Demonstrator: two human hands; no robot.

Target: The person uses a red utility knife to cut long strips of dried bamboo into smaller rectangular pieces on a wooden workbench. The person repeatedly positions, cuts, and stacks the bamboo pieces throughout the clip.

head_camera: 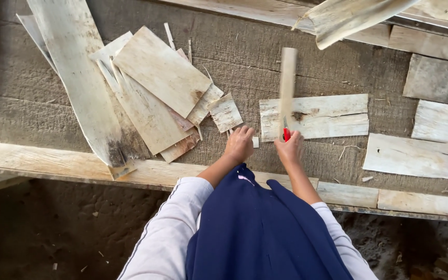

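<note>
1. Head view, nearest the camera: dark blue garment point(265, 233) with pale sleeves point(167, 233) fills the lower centre; both forearms extend up from it to the work surface.
2. Left hand point(239, 144): fingers curled narrow, knuckles up, resting on the grey work surface point(245, 57). A small pale wood chip point(255, 141) lies just beside it; whether the fingers grip anything cannot be told.
3. Right hand point(289, 148): closed around a red-handled tool point(287, 134) and the lower end of a narrow wood strip point(288, 83), which stands up from the hand, blurred.
4. Directly behind the strip, a flat pale veneer piece point(327, 116) lies crosswise on the surface.
5. Left of the hands: a loose pile of veneer sheets point(156, 88), overlapping and tilted.
6. Right side: further separate veneer pieces point(413, 155).
7. Front edge: a long wooden plank point(53, 163) borders the surface.
</note>
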